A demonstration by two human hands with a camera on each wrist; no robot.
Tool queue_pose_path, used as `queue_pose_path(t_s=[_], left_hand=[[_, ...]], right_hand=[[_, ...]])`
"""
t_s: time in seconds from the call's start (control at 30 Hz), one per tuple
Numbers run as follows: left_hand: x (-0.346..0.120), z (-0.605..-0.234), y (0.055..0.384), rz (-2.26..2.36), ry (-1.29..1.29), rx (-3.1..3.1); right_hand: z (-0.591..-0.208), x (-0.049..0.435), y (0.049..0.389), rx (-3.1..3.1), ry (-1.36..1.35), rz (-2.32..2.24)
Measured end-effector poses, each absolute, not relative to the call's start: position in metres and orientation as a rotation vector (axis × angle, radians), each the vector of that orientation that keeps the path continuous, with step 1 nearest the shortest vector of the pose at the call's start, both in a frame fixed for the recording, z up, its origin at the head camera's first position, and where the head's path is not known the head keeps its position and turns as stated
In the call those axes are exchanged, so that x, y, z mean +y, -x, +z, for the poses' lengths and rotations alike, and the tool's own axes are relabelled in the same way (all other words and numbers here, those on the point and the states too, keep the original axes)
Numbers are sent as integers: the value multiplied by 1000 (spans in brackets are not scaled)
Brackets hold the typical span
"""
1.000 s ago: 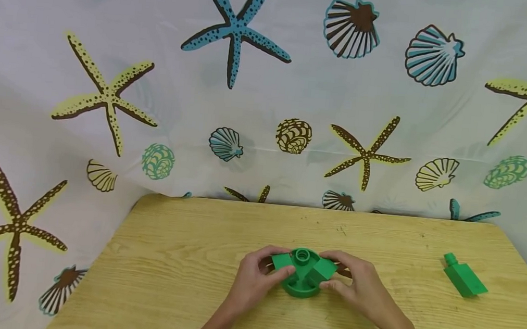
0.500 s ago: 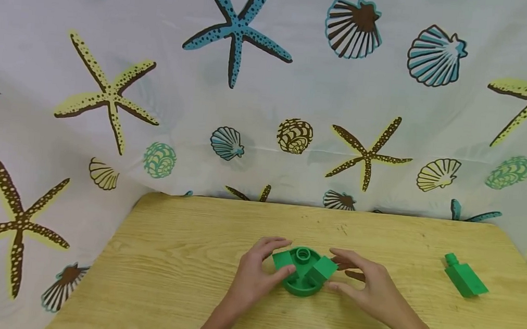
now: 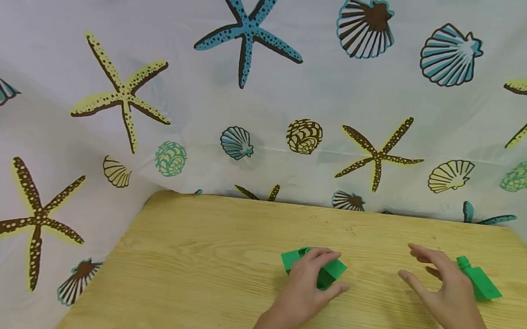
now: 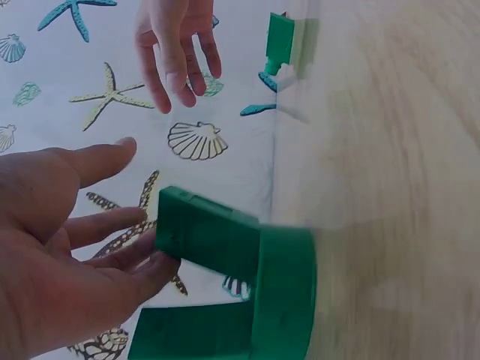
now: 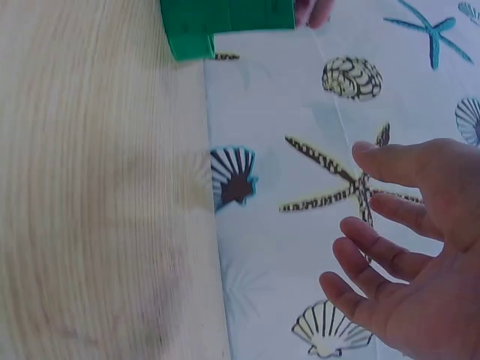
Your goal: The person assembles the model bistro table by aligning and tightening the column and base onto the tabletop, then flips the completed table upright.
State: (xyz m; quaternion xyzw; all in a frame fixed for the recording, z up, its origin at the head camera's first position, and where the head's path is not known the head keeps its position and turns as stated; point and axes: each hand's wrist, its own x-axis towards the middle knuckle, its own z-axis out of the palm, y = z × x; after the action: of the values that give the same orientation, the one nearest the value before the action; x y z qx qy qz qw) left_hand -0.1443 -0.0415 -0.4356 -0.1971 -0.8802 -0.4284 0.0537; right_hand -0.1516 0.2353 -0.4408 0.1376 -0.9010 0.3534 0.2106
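Observation:
A green round base on the wooden table carries two upright green blocks. My left hand is over this assembly, covering its middle in the head view. In the left wrist view, its thumb stands apart while the other fingertips are right at one block's outer end. Farther right, my right hand hovers with fingers spread and nothing in them. Just beyond it lies a loose green block with a round knob, partly behind the hand in the head view.
The wooden table meets a white cloth printed with starfish and shells along its back edge and left side. Light glares off the table's front.
My right hand has left the assembly and moved right, up to the loose green block. My left hand has shifted rightward over the assembly. The head view has turned slightly left.

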Motion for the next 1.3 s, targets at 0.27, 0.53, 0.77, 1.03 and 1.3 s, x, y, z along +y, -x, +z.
queue_pose_path(t_s=[0.27, 0.53, 0.77, 1.03, 1.3], left_hand=[[-22, -446, 149, -1187, 537, -2689], [-34, -450, 153, -1236, 645, -2666], [-59, -449, 158, -1470, 760, -2716], [-85, -449, 165, -1582, 862, -2712], [-95, -452, 166, -1542, 854, -2685]], right_hand=[[-447, 282, 157, -2526, -123, 905], [-463, 311, 163, -2573, -1, 775], [-472, 336, 168, -2680, 129, 754], [-481, 356, 174, -2826, 265, 918], [-483, 368, 177, -2927, 326, 958]])
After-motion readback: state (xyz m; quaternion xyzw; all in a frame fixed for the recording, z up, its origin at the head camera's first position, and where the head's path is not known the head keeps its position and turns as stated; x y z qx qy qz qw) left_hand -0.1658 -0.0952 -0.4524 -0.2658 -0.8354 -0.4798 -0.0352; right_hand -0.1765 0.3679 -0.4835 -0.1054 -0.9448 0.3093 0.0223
